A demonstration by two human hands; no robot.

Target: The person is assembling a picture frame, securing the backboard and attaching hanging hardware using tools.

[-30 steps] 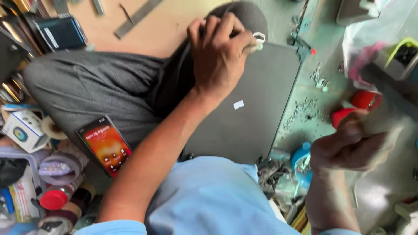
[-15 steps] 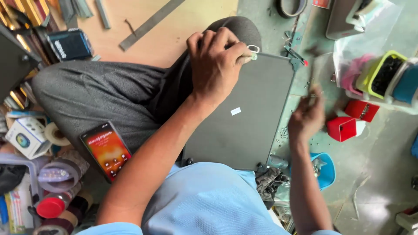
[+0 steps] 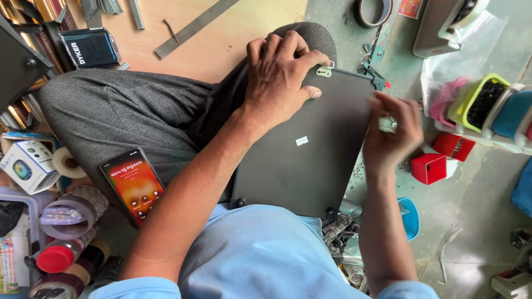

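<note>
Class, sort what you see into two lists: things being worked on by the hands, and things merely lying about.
In hand:
dark board
metal hanger
left hand, pressing on the board
right hand, at the board's edge

Lying about:
phone
steel ruler
red boxes
tape rolls

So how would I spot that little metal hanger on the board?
Find the dark board on the person's lap. The left hand presses its far edge; the hanger sits beside that thumb. It is the only pale metal piece there, unlike the white sticker mid-board.
</note>
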